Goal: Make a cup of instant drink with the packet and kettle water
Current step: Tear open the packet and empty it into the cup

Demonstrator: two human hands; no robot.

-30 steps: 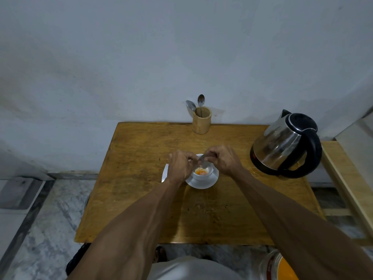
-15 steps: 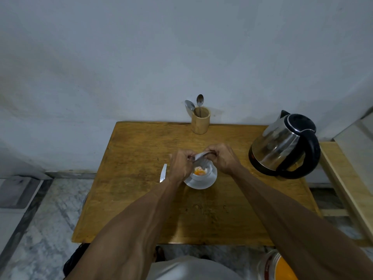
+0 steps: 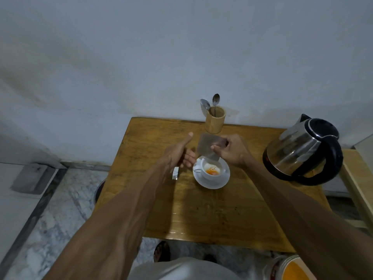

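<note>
Since the earlier frames both hands have been drawn apart and raised from the cup (image 3: 211,171); the view has also shifted rightward. The left hand (image 3: 177,155) is now spread wide, thumb out, holding nothing, just beside the saucer (image 3: 220,183). The packet (image 3: 210,146) is pinched by one edge in the right hand (image 3: 232,151), tilted above the cup's far rim, presumably so that any remainder falls inside. Orange and white powder is seen in the cup. A small torn strip (image 3: 176,173) lies on the table (image 3: 212,215), left of the saucer. The kettle (image 3: 302,152) stands untouched at the right, well apart; water is judged not yet poured.
</note>
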